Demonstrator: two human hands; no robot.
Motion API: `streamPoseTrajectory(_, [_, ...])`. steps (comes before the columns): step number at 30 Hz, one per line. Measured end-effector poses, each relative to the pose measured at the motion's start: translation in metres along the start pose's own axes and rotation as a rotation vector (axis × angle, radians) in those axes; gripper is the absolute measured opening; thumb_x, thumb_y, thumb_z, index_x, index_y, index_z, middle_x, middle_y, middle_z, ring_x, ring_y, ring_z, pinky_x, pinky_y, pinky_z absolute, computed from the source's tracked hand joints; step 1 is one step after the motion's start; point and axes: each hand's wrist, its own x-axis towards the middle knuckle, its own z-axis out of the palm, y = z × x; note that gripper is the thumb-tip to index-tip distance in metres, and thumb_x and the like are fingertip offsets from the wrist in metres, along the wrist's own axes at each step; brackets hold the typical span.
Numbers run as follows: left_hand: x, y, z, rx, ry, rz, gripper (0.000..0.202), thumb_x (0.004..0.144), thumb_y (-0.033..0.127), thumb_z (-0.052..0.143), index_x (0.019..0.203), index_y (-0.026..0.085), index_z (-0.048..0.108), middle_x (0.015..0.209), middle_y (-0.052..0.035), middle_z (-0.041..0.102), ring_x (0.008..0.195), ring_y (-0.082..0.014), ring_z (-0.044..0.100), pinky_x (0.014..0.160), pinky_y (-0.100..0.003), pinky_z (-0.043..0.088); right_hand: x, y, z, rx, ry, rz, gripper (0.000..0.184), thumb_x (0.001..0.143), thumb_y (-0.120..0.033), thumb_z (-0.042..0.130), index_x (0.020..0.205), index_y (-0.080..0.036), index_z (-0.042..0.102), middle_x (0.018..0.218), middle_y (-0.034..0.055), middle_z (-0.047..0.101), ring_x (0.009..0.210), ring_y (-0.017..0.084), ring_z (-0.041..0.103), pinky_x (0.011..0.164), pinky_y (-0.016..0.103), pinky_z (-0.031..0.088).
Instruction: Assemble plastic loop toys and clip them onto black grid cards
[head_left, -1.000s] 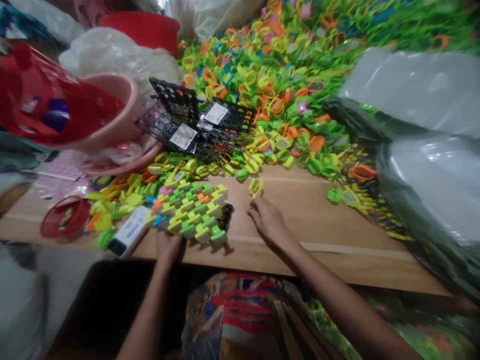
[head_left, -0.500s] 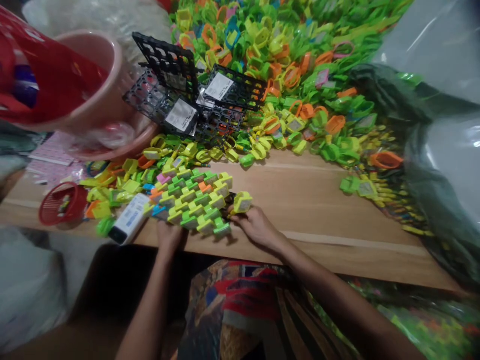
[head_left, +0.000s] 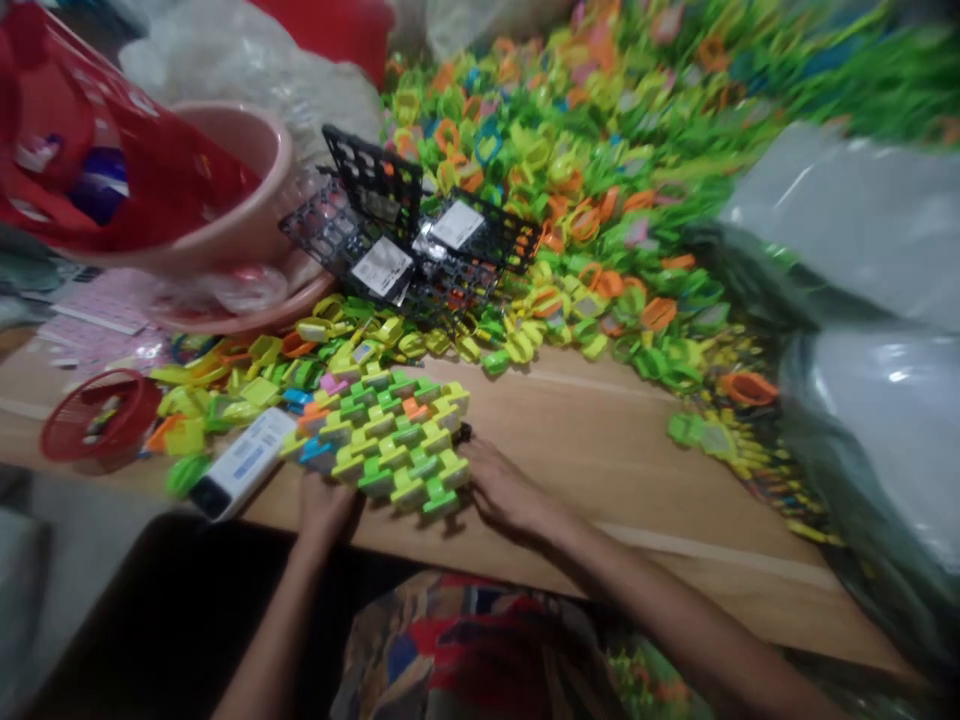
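Interlocked lime-and-yellow plastic clip sheet (head_left: 390,440) flat on wooden tabletop (head_left: 600,440), near its front edge. Left hand (head_left: 326,503) and right hand (head_left: 506,490) apart, on opposite sheet edges; clamping unclear. Even support from both sides looks safest for the rows.

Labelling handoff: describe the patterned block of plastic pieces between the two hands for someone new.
On the wooden table, find the black mesh racks and look toward the near edge. Between the left hand and right hand lies a flat panel of mostly lime and green plastic pieces. Unlike the loose heap beyond it, its pieces sit in tidy interlocked diagonal rows.
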Motion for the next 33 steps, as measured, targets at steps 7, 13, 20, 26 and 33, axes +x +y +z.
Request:
streamPoseTrajectory(7, [0.007, -0.012, 0.002, -0.01, -0.058, 0.021, 0.031, 0.065, 0.039, 0.06, 0.083, 0.02, 0.076, 0.095, -0.0121, 0.081, 0.092, -0.0358, 0.075, 0.076, -0.04, 0.061, 0.039, 0.045, -0.104, -0.33, 0.41, 0.112, 0.021, 0.093, -0.016, 0.057, 0.109, -0.021, 0.07, 0.112, 0.0113, 0.068, 0.107, 0.026, 0.059, 0.096, 0.042, 0.048])
streamPoseTrajectory(13, [0.013, -0.023, 0.003, 0.049, -0.04, 0.042, 0.038, 0.068, 0.042, 0.058, 0.091, 0.019, 0.077, 0.104, -0.0165, 0.079, 0.105, -0.0392, 0.073, 0.083, -0.043, 0.061, 0.083, 0.083, -0.15, -0.695, 0.445, 0.355, 0.037, 0.096, -0.026, 0.058, 0.132, -0.017, 0.065, 0.148, 0.0197, 0.05, 0.128, 0.036, 0.046, 0.108, 0.054, 0.041])
streamPoseTrajectory(20, [0.012, -0.026, 0.004, 0.008, -0.064, 0.021, 0.032, 0.067, 0.038, 0.061, 0.088, 0.02, 0.078, 0.096, -0.0122, 0.081, 0.093, -0.0359, 0.076, 0.072, -0.038, 0.061, 0.047, 0.061, -0.09, -0.663, 0.332, 0.294, 0.025, 0.101, -0.027, 0.05, 0.108, -0.017, 0.072, 0.143, 0.0191, 0.052, 0.125, 0.034, 0.048, 0.102, 0.05, 0.047])
streamPoseTrajectory(26, [0.006, -0.013, 0.002, -0.008, -0.041, -0.001, 0.031, 0.067, 0.038, 0.061, 0.086, 0.019, 0.076, 0.098, -0.0128, 0.081, 0.094, -0.0359, 0.075, 0.075, -0.039, 0.061, -0.002, 0.027, -0.089, -0.417, 0.227, 0.191, 0.024, 0.104, -0.028, 0.049, 0.111, -0.021, 0.07, 0.124, 0.0117, 0.066, 0.114, 0.026, 0.058, 0.1, 0.044, 0.048])
streamPoseTrajectory(33, [0.008, -0.014, 0.003, -0.003, -0.061, 0.005, 0.036, 0.068, 0.042, 0.061, 0.091, 0.018, 0.075, 0.102, -0.0162, 0.08, 0.102, -0.0391, 0.073, 0.083, -0.045, 0.06, -0.001, 0.018, -0.104, -0.304, 0.385, 0.268, 0.022, 0.1, -0.025, 0.052, 0.108, -0.024, 0.072, 0.098, 0.0083, 0.073, 0.086, 0.024, 0.066, 0.081, 0.04, 0.053])
